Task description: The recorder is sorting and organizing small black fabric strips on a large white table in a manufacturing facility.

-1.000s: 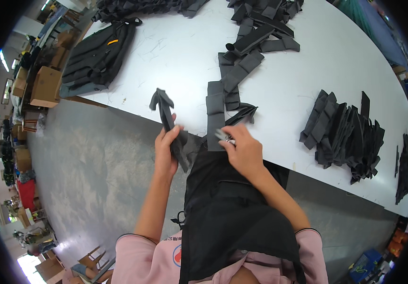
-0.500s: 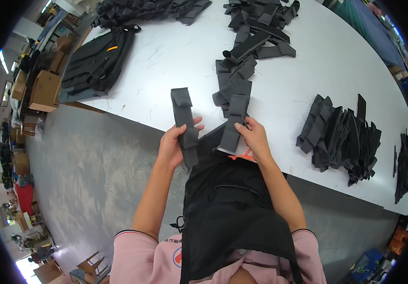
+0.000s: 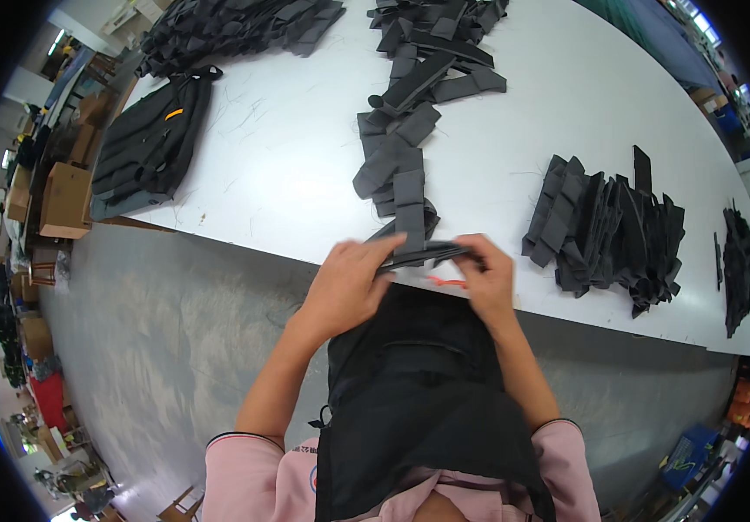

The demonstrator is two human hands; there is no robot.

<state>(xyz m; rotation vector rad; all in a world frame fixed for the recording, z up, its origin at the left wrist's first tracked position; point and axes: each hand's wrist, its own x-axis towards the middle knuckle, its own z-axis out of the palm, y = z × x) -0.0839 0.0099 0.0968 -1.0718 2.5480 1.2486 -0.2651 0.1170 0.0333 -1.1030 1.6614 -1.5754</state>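
One dark layered strip [image 3: 428, 255] is held at the near edge of the table [image 3: 288, 165] by left hand [image 3: 347, 283] and right hand [image 3: 490, 277], both nearly closed on it, while I see one black backpack [image 3: 153, 148] table-left, one strip bundle [image 3: 606, 233] table-right.

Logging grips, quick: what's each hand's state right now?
Left hand: closed, holding dark strip fabric near its left end.
Right hand: closed, holding its right end.
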